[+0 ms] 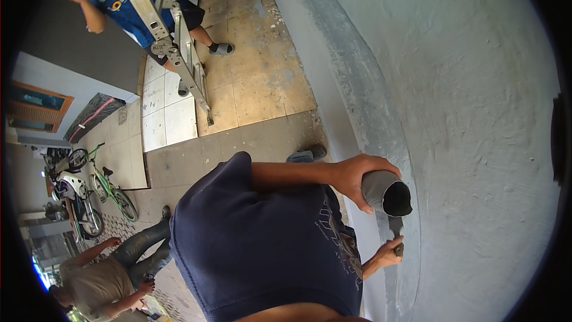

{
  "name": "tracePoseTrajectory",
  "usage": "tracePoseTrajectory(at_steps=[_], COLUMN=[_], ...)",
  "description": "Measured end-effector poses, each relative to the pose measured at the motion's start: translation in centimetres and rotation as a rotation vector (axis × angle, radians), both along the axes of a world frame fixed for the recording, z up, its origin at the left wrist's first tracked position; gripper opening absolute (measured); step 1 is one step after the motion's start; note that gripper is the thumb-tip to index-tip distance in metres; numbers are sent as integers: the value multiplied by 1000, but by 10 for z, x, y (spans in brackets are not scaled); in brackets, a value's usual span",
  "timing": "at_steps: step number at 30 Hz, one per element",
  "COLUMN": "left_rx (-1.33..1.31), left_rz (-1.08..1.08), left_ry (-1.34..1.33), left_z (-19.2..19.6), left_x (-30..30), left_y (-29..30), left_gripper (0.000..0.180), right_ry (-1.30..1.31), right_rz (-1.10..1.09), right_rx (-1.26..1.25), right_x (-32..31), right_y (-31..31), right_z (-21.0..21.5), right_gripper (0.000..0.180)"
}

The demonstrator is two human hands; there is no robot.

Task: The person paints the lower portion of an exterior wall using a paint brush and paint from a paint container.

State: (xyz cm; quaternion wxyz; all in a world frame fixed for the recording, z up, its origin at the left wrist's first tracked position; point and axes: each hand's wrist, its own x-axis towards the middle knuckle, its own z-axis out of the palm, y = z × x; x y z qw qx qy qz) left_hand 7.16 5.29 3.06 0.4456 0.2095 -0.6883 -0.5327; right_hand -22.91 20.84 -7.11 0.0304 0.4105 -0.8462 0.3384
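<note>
The grey cup (386,192), dark inside with contents hard to make out, sits in the left hand (357,174), gripped around its side near the grey wall (476,113). Just below, the right hand (388,254) clasps a putty knife (395,226), its blade mostly hidden. A ladder (173,48) stands behind.

Two hands at a wall, tiled floor to the left

The wall (465,101) fills the right side. Against it, the left hand (357,179) holds a cup (387,194), and just below the cup the right hand (388,254) holds a scraper (396,226) touching the wall. Left of the wall lies the tiled floor (250,83); on it, farther off, stands a ladder (173,42) with a person behind it. At the far left stand a bicycle (110,185) and a motorbike (71,194), with a crouching person (101,280) below them.
</note>
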Motion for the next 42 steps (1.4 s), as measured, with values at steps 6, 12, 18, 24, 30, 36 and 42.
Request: tracePoseTrajectory(at_steps=[6,12,18,24,30,36,42], left_rx=[-52,-84,30,-14,16,19,23], left_rz=[-79,-165,-326,-444,-478,-502,-472], left_ry=[15,39,72,33,-12,-39,-47], left_z=[-9,-9,-10,-13,-31,-38,-38], left_x=[15,27,45,48,45,56,56], left_y=[-29,-55,-89,-118,-115,-107,-96], left_gripper=[82,80,80,86,88,88,89], right_ry=[519,279,-150,-127,185,338,227], right_rz=[-219,-33,80,-155,-398,-393,127], right_rx=[-14,58,-136,-198,-49,9,-202], right_x=[-20,67,174,149,77,85,192], right_y=[40,-43,-144,-115,-8,-6,-120], right_z=[2,-31,19,12,-6,-20,-18], right_gripper=[37,29,19,25,30,18,13])
